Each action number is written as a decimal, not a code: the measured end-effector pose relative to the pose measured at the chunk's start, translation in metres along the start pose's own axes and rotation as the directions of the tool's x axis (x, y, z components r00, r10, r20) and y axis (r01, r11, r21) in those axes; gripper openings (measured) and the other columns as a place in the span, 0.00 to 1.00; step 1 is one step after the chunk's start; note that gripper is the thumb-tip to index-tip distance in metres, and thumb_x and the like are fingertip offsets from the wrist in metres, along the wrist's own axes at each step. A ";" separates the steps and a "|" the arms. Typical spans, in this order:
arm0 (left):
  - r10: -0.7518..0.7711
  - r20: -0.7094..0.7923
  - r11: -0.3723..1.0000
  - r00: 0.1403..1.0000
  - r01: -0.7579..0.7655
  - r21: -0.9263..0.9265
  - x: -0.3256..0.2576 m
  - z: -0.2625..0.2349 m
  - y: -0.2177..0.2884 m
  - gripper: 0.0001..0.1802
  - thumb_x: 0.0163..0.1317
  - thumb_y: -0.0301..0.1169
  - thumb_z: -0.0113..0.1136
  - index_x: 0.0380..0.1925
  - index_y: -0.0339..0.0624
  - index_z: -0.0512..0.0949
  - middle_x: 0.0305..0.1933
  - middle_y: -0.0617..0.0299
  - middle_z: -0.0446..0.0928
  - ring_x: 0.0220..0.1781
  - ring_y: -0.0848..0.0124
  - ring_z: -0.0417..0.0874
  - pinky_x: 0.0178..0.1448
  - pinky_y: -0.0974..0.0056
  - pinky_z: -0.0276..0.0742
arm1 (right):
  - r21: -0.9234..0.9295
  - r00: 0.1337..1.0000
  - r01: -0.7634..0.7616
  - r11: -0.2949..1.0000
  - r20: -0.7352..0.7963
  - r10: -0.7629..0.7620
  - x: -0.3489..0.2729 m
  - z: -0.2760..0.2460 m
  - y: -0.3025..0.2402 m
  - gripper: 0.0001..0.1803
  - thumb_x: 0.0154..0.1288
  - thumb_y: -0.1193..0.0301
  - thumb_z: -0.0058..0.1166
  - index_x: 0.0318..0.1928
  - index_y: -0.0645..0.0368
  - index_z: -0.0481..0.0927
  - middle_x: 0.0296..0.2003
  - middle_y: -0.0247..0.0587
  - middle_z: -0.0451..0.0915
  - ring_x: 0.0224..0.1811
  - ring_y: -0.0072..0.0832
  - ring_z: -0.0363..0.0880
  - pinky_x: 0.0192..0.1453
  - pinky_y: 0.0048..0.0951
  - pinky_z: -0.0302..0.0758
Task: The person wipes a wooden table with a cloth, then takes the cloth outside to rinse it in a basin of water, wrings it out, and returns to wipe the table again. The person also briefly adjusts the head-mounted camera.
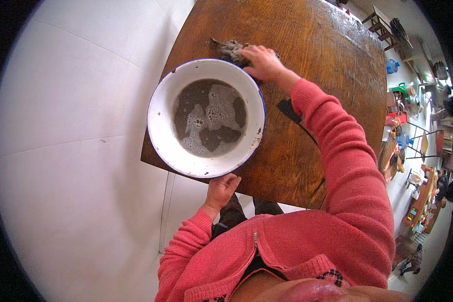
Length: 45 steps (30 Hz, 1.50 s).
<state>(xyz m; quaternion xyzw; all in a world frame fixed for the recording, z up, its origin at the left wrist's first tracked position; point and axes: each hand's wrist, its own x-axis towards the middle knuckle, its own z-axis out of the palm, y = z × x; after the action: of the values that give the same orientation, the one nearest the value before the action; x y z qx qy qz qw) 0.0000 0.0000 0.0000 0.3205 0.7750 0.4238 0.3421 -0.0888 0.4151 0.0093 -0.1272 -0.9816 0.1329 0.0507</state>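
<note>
A white enamel basin (162, 118) with a blue rim and chipped spots stands at the left near corner of the brown wooden table (332, 50). Murky grey water (186, 98) with patches of foam lies in it. Past the basin's far rim, my right hand (263, 61) is closed over a dark grey, ragged wet cloth (231, 50) pressed to the tabletop. My left hand (222, 190) rests at the near table edge, just below the basin's rim, its fingers curled in; nothing shows in them.
A flat black piece (289, 110) lies on the table, partly under my right forearm. A white wall (70, 131) runs close along the left. Far right, beyond the table, are a wooden bench (379, 27), a blue water jug (391, 66), a red container (396, 118) and other furniture.
</note>
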 end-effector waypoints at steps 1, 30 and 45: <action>-0.005 0.008 1.000 1.000 0.005 0.007 0.001 -0.002 0.000 0.14 0.64 0.39 0.64 0.30 0.39 0.81 0.21 0.59 0.78 0.22 0.69 0.77 0.30 0.64 0.73 | 0.021 0.999 -0.032 0.999 -0.030 0.032 0.001 0.000 0.017 0.34 0.56 0.53 0.63 0.65 0.40 0.73 0.63 0.41 0.73 0.68 0.44 0.67 0.67 0.56 0.67; 0.011 0.034 0.999 0.999 -0.010 -0.039 -0.004 0.005 -0.006 0.13 0.63 0.39 0.65 0.30 0.40 0.80 0.22 0.55 0.78 0.21 0.65 0.79 0.29 0.61 0.74 | -0.075 0.841 -0.522 0.850 -0.214 0.497 -0.003 -0.029 0.089 0.34 0.57 0.52 0.63 0.65 0.44 0.73 0.65 0.44 0.70 0.67 0.51 0.66 0.65 0.57 0.69; 0.027 0.029 0.999 0.999 -0.026 -0.024 -0.003 0.003 -0.004 0.12 0.64 0.38 0.64 0.30 0.41 0.80 0.20 0.63 0.74 0.20 0.74 0.71 0.28 0.66 0.69 | -0.142 0.979 -0.204 0.969 -0.055 0.198 0.120 -0.036 0.039 0.30 0.61 0.58 0.61 0.64 0.51 0.73 0.62 0.48 0.73 0.64 0.51 0.70 0.67 0.52 0.69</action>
<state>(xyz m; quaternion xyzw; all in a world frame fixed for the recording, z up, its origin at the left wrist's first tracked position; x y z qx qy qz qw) 0.0030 -0.0028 -0.0035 0.3327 0.7605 0.4329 0.3516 -0.1902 0.4922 0.0413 -0.2321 -0.9696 0.0619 0.0471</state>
